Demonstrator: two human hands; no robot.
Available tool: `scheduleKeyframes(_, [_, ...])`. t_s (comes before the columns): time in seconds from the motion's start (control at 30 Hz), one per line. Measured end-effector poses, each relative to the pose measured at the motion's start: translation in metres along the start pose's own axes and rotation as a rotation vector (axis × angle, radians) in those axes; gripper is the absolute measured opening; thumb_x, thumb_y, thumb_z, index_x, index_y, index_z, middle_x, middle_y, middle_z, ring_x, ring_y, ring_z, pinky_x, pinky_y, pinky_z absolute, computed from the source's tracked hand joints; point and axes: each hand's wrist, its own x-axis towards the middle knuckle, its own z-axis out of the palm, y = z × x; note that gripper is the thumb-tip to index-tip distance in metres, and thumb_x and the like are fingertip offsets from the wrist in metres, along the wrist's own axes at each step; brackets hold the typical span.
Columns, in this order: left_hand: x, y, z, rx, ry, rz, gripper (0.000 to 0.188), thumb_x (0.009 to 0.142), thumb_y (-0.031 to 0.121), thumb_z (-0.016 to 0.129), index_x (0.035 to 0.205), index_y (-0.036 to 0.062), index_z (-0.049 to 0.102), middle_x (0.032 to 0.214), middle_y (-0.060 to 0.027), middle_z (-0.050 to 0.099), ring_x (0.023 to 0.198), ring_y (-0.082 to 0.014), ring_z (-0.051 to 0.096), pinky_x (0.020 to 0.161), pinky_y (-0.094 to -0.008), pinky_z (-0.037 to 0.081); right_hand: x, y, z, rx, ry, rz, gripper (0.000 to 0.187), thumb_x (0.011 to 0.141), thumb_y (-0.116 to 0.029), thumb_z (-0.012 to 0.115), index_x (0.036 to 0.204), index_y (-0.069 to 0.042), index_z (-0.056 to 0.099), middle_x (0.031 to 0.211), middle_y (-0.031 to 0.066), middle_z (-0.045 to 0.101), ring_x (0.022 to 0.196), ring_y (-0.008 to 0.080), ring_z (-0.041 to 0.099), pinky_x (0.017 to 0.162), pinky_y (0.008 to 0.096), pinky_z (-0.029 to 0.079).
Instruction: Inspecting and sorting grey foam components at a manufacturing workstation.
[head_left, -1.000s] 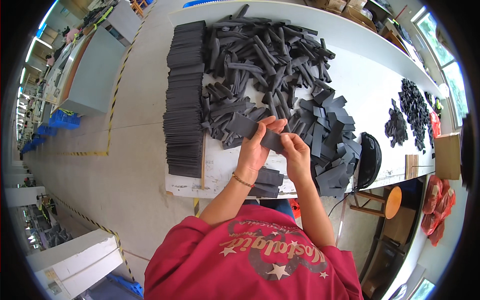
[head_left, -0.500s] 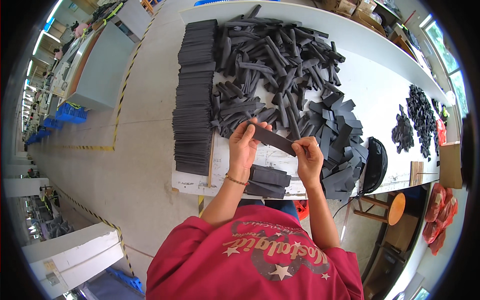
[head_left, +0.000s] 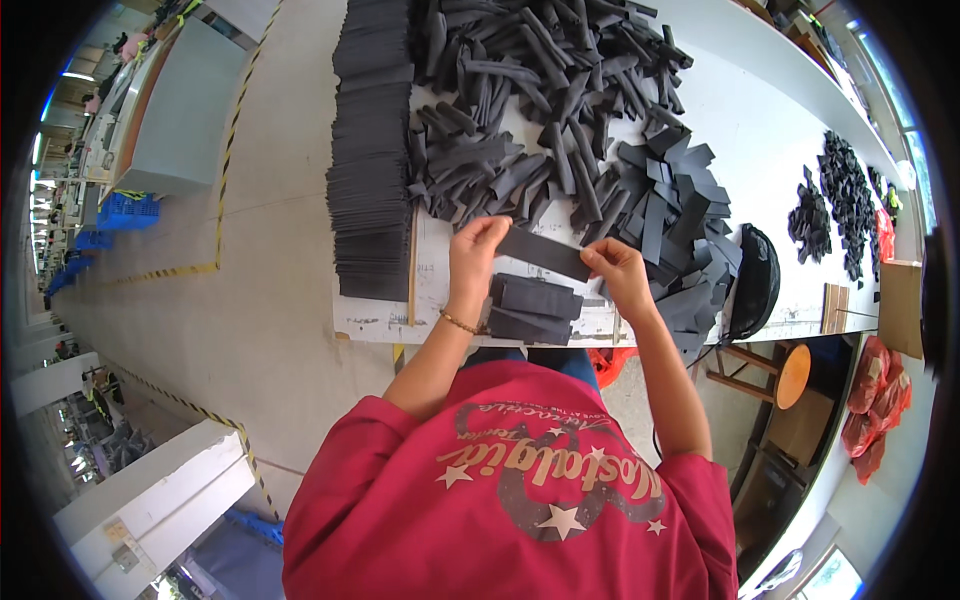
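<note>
Stretched between both hands is a dark grey fabric strip (head_left: 543, 254), held flat above the table's front part. My left hand (head_left: 478, 252) pinches its left end, and my right hand (head_left: 618, 270) grips the right end between thumb and fingers. Just below the strip, a small stack of similar dark pieces (head_left: 532, 308) lies near the front edge. Beyond my hands spreads a big heap of rolled dark fabric pieces (head_left: 540, 90). Flat dark pieces (head_left: 690, 215) lie in a loose pile to the right of my right hand.
A long, tightly packed row of dark pieces (head_left: 370, 160) lines the table's left side. At the right front sits a black bag-like item (head_left: 755, 283). Small dark bits (head_left: 845, 200) lie farther right. A wooden stool (head_left: 793, 377) stands below the white table (head_left: 760, 150).
The view has shifted, so the table sits higher in the picture. My hands have lowered the strip toward the small stack, and it is now held flatter and more fully stretched out.
</note>
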Motion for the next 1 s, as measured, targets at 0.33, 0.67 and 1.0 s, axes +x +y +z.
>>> scheduleKeyframes(0.33, [-0.011,-0.091,-0.038,0.732,0.041,0.34,0.015,0.08,0.016,0.075,0.088,0.0041,0.069,0.081,-0.0073,0.063,0.072,-0.0172,0.06,0.067,-0.0291,0.048,-0.055,0.087,-0.004,-0.891,0.004,-0.153,0.023,0.078,-0.017,0.074,0.093,-0.004,0.062,0.083,0.0123,0.06,0.075,0.0289,0.063,0.065,0.0387,0.049])
scheduleKeyframes(0.67, [0.116,-0.047,0.016,1.131,-0.185,0.972,0.012,0.081,0.013,0.07,0.088,0.0049,0.064,0.092,-0.01,0.06,0.09,-0.0296,0.059,0.081,-0.0371,0.048,0.018,0.065,-0.082,-0.95,0.452,-0.241,0.009,0.086,-0.011,0.061,0.087,-0.002,0.057,0.084,0.018,0.059,0.08,0.0383,0.059,0.067,0.0457,0.048])
scheduleKeyframes(1.0, [0.155,-0.051,0.021,1.378,-0.001,0.678,0.018,0.076,0.017,0.074,0.086,0.0075,0.062,0.09,-0.0102,0.06,0.092,-0.0332,0.057,0.081,-0.0395,0.048,0.083,0.073,-0.099,-1.583,0.37,0.18,0.03,0.085,-0.029,0.067,0.097,-0.001,0.064,0.101,0.0146,0.064,0.097,0.0309,0.062,0.08,0.0401,0.052])
